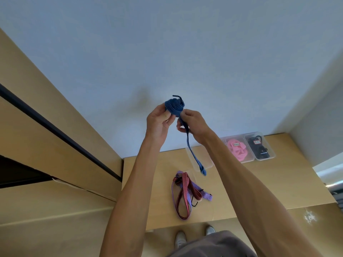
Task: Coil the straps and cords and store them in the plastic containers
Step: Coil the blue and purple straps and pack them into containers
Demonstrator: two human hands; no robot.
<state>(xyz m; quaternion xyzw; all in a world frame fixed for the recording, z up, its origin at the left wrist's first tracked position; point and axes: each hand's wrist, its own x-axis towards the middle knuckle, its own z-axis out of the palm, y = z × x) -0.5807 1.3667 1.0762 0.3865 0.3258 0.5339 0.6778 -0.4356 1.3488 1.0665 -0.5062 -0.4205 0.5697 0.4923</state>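
Pale blue-white wall (185,52) fills the far side, tan wooden table (259,182) below it, wood panelling (46,127) on the left.

Three clear plastic containers sit in a row at the table's far edge. Left container (207,165) looks empty (partly hidden behind the right arm). Middle container (249,158) holds a pink coiled strap (237,149) with a small label on top, writing too small to read. Right container (269,155) holds a black strap (259,147) with a hook, also with a small red-edged label, unreadable.

Both hands are raised in front of the wall, working a blue strap (174,106). Left hand (158,123) is closed around the coiled part, fingers pinching the roll; a black hook end sticks out of the coil's top. Right hand (193,125) is closed narrow on the loose tail just beside the coil, almost touching the left hand. Tail hangs down in front of the left container, free end above the table.

Red-striped strap (182,197) and purple strap (202,191) lie tangled together, uncoiled, on the near part of the table.
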